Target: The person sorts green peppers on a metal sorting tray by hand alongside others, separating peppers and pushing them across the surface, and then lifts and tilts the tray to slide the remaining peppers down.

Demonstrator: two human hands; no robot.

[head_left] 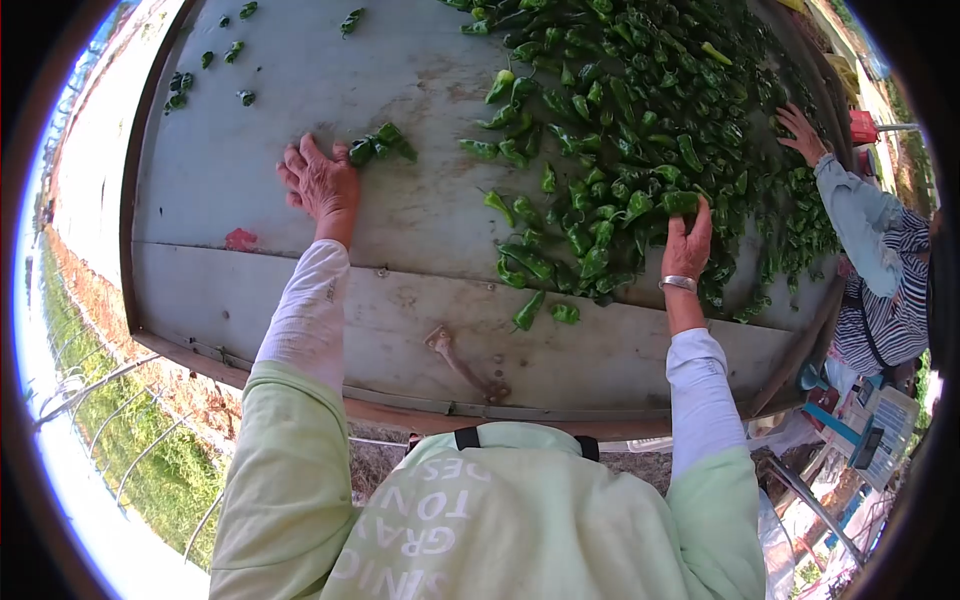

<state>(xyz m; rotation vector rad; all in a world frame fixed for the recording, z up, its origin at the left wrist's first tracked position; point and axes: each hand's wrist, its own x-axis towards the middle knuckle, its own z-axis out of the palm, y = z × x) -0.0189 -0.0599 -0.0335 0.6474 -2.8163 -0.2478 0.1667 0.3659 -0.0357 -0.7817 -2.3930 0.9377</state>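
My left hand [319,185] rests on the metal tabletop [420,210] with its fingers apart, beside a small cluster of green peppers [383,145]. Its thumb side is close to those peppers; whether it touches them I cannot tell. Over at the near right edge of a large heap of green peppers [620,130], my right hand [688,245] has its thumb and fingers closed around a green pepper [680,202]. A metal bracelet circles that wrist.
Several small peppers [178,90] lie scattered at the far left. A co-worker's hand [800,135] reaches into the heap from the right. A metal handle [460,365] is fixed near the front edge. At lower right stands a blue-and-white item [880,430].
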